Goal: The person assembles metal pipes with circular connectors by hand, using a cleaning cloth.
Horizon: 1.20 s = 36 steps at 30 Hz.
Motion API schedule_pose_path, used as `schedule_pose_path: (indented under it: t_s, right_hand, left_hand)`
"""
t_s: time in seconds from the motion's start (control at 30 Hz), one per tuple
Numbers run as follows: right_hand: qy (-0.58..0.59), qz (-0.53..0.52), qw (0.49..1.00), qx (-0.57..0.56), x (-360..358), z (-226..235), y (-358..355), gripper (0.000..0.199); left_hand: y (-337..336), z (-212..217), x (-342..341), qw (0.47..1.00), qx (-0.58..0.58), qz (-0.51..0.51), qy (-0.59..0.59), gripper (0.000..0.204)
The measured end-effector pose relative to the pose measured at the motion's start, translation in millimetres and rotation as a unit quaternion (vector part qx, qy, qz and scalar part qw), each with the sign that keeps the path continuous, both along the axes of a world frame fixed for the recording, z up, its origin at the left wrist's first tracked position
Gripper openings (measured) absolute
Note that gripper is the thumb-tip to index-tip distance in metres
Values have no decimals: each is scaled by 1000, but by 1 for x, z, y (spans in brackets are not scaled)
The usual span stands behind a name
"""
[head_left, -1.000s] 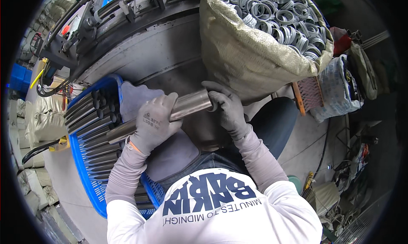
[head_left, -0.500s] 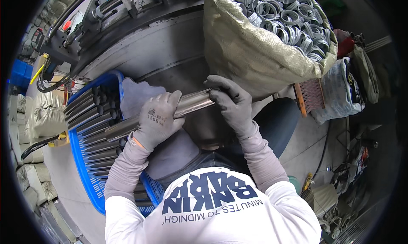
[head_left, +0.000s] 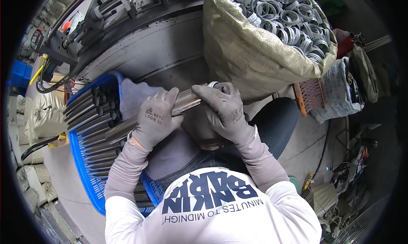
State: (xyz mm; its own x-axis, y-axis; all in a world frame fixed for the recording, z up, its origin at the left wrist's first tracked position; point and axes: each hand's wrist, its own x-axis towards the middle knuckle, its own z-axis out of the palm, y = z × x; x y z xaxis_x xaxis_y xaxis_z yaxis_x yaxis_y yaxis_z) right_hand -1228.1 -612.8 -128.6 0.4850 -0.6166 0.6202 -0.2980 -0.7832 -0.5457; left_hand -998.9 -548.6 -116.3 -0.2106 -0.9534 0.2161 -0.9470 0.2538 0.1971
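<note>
A shiny metal tube (head_left: 186,100) slants across my lap, its upper right end between my hands and the sack. My left hand (head_left: 155,115), in a grey glove, is closed round its middle. My right hand (head_left: 223,110), gloved alike, closes over the upper right end, with fingers lying along the tube. A small pale grey ring (head_left: 213,84) shows at that end, partly covered by the fingers; whether it sits on the tube is hidden. To the left, a blue plastic basket (head_left: 77,159) holds several similar dark tubes (head_left: 87,100).
A large woven sack (head_left: 242,52) full of grey rings (head_left: 290,17) stands ahead to the right. Dark machinery with a rail (head_left: 123,20) runs along the far left. Wrapped bundles (head_left: 340,88) lie at the right, beside a wooden-edged rack (head_left: 300,100).
My right hand has shifted left and slightly down along the tube. A pale ring now shows at the tube's end by its fingers. My left hand has barely moved.
</note>
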Motion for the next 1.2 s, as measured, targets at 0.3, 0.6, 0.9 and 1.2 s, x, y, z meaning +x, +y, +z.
schedule_pose_path:
  t_s: [0.3,0.6,0.9,1.2]
  right_hand:
    - [-154,75,937,305,-11,3,-13,55]
    - [-54,-2,998,33,2,-14,-21,35]
    - [-333,32,821,462,16,-32,0,25]
    - [-319,14,827,463,21,-38,-1,34]
  left_hand:
    - [5,2,0,999,6,1,40,55]
    - [5,1,-2,1000,12,-9,25,54]
    - [5,2,-4,999,21,-22,20,56]
    - [6,0,-2,999,35,-17,11,62]
